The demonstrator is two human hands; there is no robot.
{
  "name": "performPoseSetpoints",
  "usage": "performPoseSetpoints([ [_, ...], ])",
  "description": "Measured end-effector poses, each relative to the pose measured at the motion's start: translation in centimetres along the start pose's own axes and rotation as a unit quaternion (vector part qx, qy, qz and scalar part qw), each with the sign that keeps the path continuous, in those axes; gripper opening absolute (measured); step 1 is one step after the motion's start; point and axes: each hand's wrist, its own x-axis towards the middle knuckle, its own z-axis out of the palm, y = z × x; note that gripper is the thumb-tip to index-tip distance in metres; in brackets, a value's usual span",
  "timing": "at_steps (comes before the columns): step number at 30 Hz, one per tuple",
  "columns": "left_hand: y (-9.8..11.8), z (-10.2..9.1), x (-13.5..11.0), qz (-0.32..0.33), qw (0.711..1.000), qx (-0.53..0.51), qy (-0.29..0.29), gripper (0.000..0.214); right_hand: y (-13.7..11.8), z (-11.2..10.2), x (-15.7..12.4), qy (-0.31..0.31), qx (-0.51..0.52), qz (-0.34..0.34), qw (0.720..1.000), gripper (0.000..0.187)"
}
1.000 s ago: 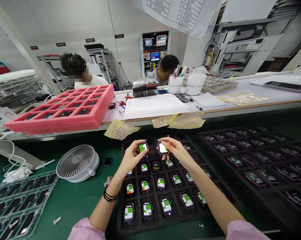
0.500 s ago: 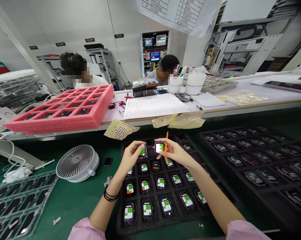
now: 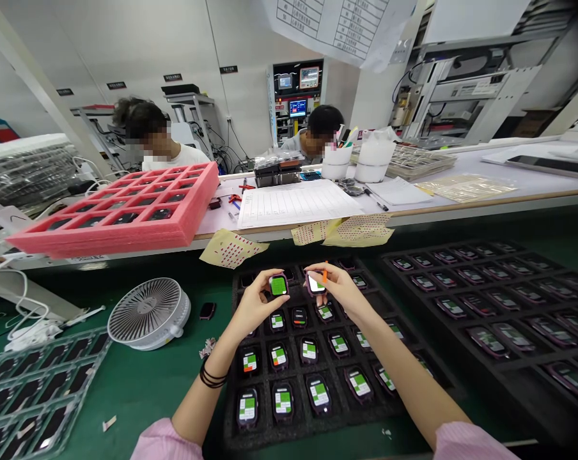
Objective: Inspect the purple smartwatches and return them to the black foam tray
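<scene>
My left hand (image 3: 254,305) is closed on a small smartwatch body with a lit green screen (image 3: 278,285). My right hand (image 3: 339,291) grips a second watch body with a white-lit screen (image 3: 314,283) and also pinches a thin orange stick (image 3: 325,275) between its fingers. Both hands hover over the far rows of a black foam tray (image 3: 293,428) filled with several more lit watch bodies (image 3: 282,400). One dark watch (image 3: 299,316) sits in the tray just below my hands.
A second black tray of watches (image 3: 490,319) lies to the right. A small white fan (image 3: 148,312) and a loose watch body (image 3: 207,310) sit on the green mat at left, clear plastic trays (image 3: 30,383) beyond. A pink foam tray (image 3: 121,214) rests on the shelf; two people sit behind it.
Both hands have turned the watches slightly; the left watch's green screen now faces up more squarely. The orange stick, upright half a second ago, has tipped down into my right fingers.
</scene>
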Motion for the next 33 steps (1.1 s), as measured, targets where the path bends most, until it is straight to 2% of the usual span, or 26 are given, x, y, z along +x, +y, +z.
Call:
performPoseSetpoints([
  [10,-0.14,-0.16,0.20,-0.016,0.999,-0.030,0.003,0.050,0.03,-0.40,-0.04,-0.078,-0.007,0.009,0.997,0.055],
  [14,-0.14,-0.24,0.18,-0.017,0.999,-0.030,0.003,0.050,-0.17,-0.33,-0.16,-0.068,-0.018,0.016,0.997,0.056],
  [23,0.07,-0.16,0.13,-0.025,0.999,-0.038,0.002,0.049,-0.03,-0.48,0.17,0.001,-0.020,0.038,0.999,0.041],
  [27,0.09,-0.15,0.12,-0.028,0.999,-0.040,0.002,0.048,-0.15,-0.53,0.11,-0.009,-0.013,0.037,0.999,0.042],
  [33,0.12,-0.18,0.12,-0.022,0.999,-0.037,0.001,0.048,-0.17,-0.83,0.00,-0.068,0.029,0.028,0.997,0.045],
])
